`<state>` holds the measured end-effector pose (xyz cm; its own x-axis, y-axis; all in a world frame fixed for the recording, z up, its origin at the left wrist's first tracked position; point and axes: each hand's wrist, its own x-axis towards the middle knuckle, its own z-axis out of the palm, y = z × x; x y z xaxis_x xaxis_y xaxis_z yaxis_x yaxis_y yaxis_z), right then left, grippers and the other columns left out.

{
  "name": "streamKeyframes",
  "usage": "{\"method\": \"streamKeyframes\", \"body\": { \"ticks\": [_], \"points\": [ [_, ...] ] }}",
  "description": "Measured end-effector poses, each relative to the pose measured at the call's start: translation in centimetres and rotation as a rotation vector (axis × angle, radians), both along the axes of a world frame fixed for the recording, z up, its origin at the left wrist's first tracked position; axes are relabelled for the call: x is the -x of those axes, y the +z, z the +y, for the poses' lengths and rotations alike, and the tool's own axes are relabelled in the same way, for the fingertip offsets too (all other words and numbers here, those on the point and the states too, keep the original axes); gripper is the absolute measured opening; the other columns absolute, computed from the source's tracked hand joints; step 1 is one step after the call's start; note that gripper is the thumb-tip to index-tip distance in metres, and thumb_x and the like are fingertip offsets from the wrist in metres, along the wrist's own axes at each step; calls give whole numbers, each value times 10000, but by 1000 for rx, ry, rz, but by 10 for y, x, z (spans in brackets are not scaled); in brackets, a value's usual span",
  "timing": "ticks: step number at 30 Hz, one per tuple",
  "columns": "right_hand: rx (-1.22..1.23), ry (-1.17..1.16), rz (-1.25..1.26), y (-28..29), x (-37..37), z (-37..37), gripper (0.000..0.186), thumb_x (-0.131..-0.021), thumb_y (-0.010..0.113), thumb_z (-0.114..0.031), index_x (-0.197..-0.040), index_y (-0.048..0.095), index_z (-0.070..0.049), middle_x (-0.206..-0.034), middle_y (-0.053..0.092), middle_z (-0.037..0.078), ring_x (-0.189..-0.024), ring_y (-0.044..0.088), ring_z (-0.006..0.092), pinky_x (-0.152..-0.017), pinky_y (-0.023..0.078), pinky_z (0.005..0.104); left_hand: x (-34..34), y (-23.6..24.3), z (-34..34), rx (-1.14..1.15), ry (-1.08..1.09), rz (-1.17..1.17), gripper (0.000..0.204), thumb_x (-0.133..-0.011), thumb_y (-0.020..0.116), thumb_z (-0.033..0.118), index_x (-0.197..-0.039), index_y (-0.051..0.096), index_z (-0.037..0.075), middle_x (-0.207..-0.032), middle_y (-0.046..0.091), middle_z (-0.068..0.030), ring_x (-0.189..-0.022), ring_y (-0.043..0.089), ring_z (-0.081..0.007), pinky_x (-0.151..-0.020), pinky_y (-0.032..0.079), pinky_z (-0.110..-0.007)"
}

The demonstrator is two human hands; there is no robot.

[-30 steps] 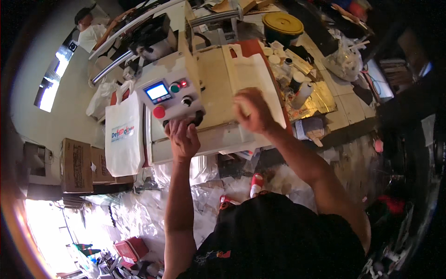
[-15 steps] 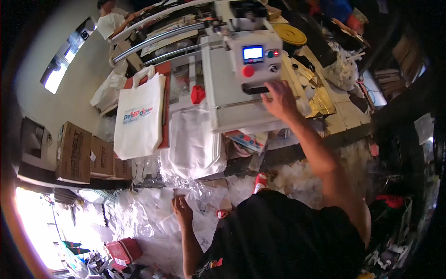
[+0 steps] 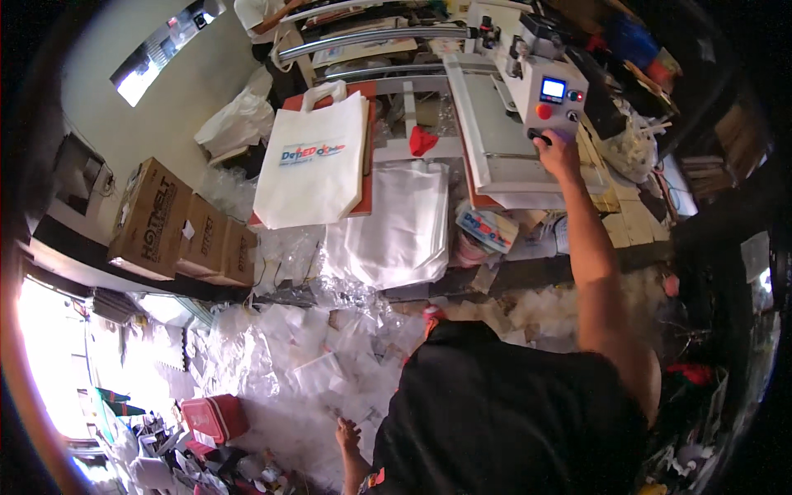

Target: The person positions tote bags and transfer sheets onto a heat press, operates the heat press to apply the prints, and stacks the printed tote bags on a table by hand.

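Note:
My right hand [image 3: 561, 157] is wrapped round the black handle [image 3: 539, 137] on the front of a heat press [image 3: 528, 107]. The press has a grey control box with a lit screen and a red button. Low over the floor, my left hand [image 3: 349, 436] hangs with its fingers loosely apart, holding nothing I can see. A white tote bag with a blue and red print [image 3: 309, 177] lies on a reddish-brown platen left of the press. Between them is a stack of plain white bags [image 3: 400, 231], beside a red cloth [image 3: 423, 140].
Steel rails [image 3: 375, 35] run behind the bags. Cardboard boxes [image 3: 154, 219] stand at the left wall. Clear plastic and white scraps [image 3: 289, 355] cover the floor, with a red bin [image 3: 216, 418] at lower left. Another person [image 3: 260, 16] is at the far side.
The press head has slid to the right with my right hand, which now grips its handle. My left hand has dropped lower. The view has shifted, and the bags appear farther right.

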<state>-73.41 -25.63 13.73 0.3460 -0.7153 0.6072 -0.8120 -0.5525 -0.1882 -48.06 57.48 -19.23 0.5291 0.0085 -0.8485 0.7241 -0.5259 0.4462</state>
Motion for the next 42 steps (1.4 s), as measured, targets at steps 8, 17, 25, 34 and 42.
{"method": "streamKeyframes", "body": {
  "ticks": [8,17,25,34,42],
  "points": [
    [0,-52,-31,-14,-10,-13,299,-855,707,-327,-1040,665,-96,-1028,652,168,-1012,601,371,-855,485,478,-20,-75,40,10,59,218,326,-943,528,449,-1025,600,142,-809,618,-32,-592,621,-250,-461,405,-364],
    [203,-263,-189,-54,-123,9,303,-826,652,-106,-1117,588,-57,-1089,609,178,-1078,557,392,-955,418,481,-186,-48,10,155,-179,-119,266,-979,542,323,-985,601,63,-810,648,-47,-624,627,-174,-475,432,-304],
    [-180,462,-370,-98,-434,53,184,-820,661,-77,-999,637,-43,-990,625,150,-955,583,343,-892,456,439,-284,60,-53,-62,-74,-345,326,-986,542,328,-1063,603,17,-919,673,-92,-686,647,-167,-504,436,-278],
    [-441,-1,122,-155,-557,-3,417,-795,695,-271,-1116,653,-8,-1171,590,247,-1112,574,383,-942,480,454,-250,-32,67,-82,-445,-183,280,-954,560,268,-1087,608,26,-888,671,-84,-689,652,-217,-507,480,-337],
    [-543,117,-222,-131,-597,92,50,-775,631,-77,-818,651,-62,-884,655,169,-880,644,363,-819,525,426,-346,-35,125,216,-35,56,292,-951,568,284,-1124,597,50,-933,674,-75,-690,650,-217,-514,473,-345]
  ]
}}
